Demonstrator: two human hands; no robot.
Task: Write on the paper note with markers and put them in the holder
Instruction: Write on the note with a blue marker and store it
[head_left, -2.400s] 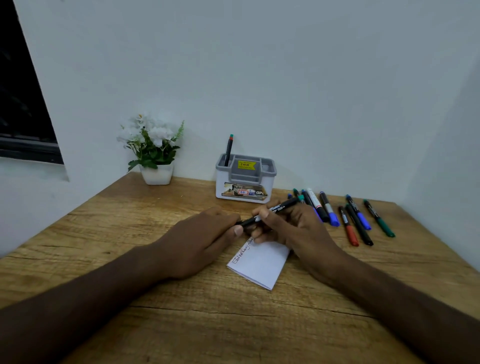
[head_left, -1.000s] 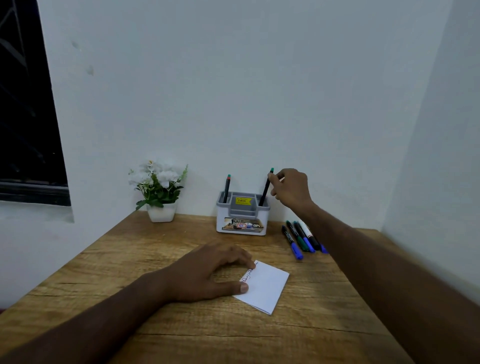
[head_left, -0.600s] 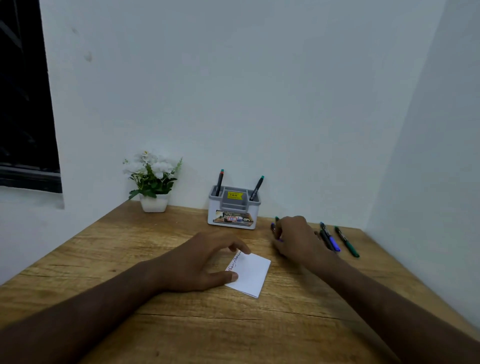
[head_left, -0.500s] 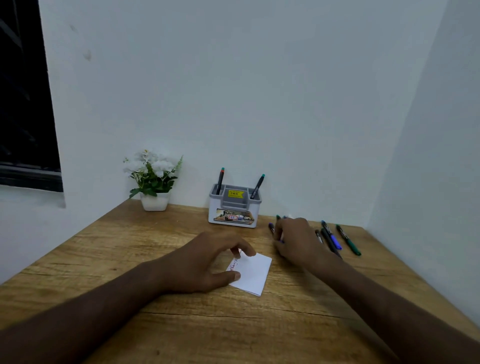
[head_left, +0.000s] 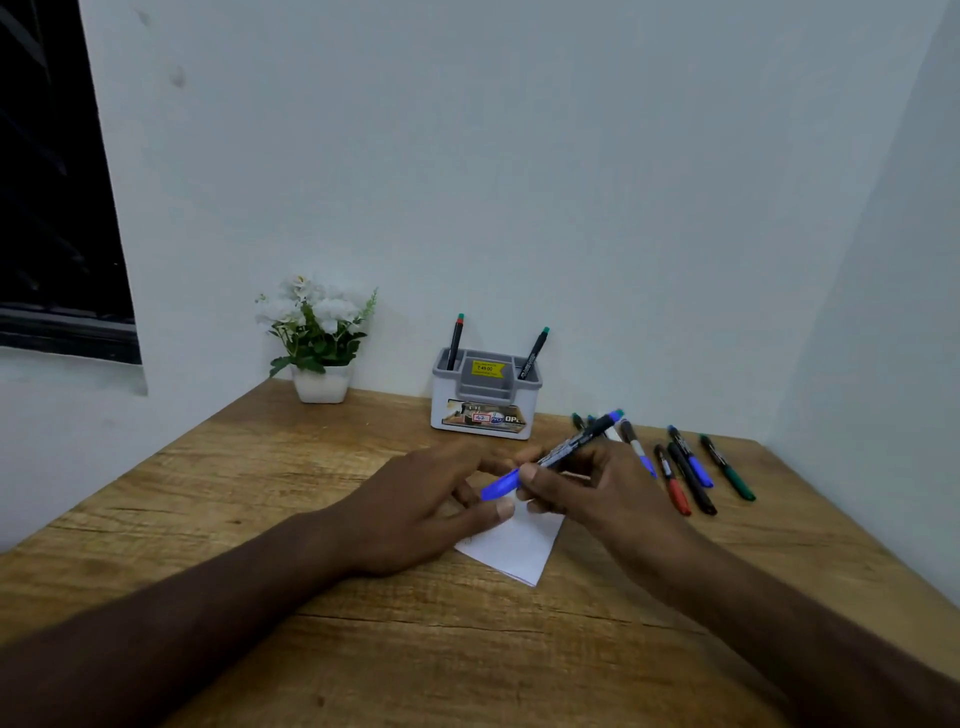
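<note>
My right hand (head_left: 597, 493) holds a blue-capped marker (head_left: 563, 453) slantwise, its blue cap pointing left toward my left hand (head_left: 426, 512). My left fingers curl around the cap end; whether they grip it I cannot tell. Both hands hover over the white paper note (head_left: 514, 543), which lies on the wooden table and is partly hidden by them. The grey-and-white holder (head_left: 485, 400) stands at the back against the wall, with one marker (head_left: 455, 342) upright in its left slot and another marker (head_left: 535, 353) leaning in its right slot.
Several loose markers (head_left: 688, 470), blue, red, black and green, lie on the table to the right of my hands. A white pot of flowers (head_left: 318, 345) stands at the back left. The wooden table (head_left: 260, 483) ends at the right wall. A dark window is at far left.
My right hand put a marker into the holder's right slot, came down to the loose markers, picked up the blue-capped one and brought it over the note to my left hand.
</note>
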